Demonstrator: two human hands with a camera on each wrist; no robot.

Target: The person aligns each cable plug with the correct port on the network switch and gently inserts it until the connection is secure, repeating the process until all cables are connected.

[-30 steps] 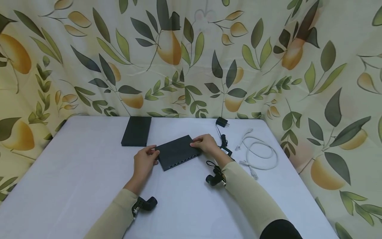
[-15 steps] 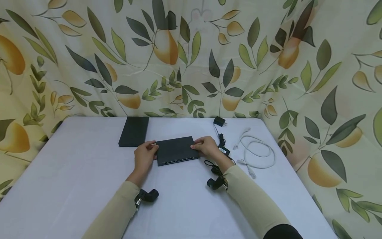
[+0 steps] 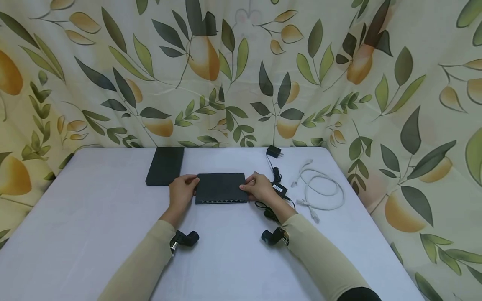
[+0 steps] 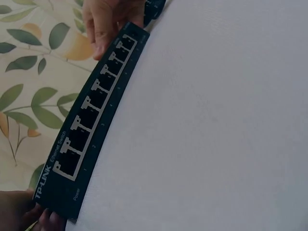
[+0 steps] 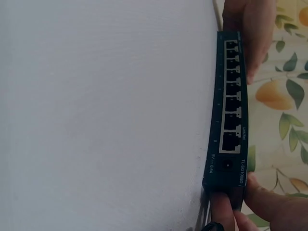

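Observation:
A dark Ethernet switch (image 3: 221,187) lies between my two hands on the white table, its row of ports facing me. My left hand (image 3: 182,191) grips its left end, thumb on top and fingers at the side. At the other end my right hand (image 3: 260,189) holds it the same way, thumb over the top edge. In the left wrist view the port face of the switch (image 4: 96,120) shows "TP-LINK Ethernet Switch" and port numbers. The right wrist view shows a round power socket (image 5: 227,164) beside the ports, near my right fingers.
A flat black box (image 3: 164,166) lies behind my left hand. Right of the switch are a black power adapter (image 3: 273,151) with its cord (image 3: 277,174) and a coiled white network cable (image 3: 321,188). The white table (image 3: 226,259) meets a leaf-patterned curtain (image 3: 241,83) at the back.
The switch has turned from a slant to lie square, its port side now facing me. Both hands have kept hold of it while turning it.

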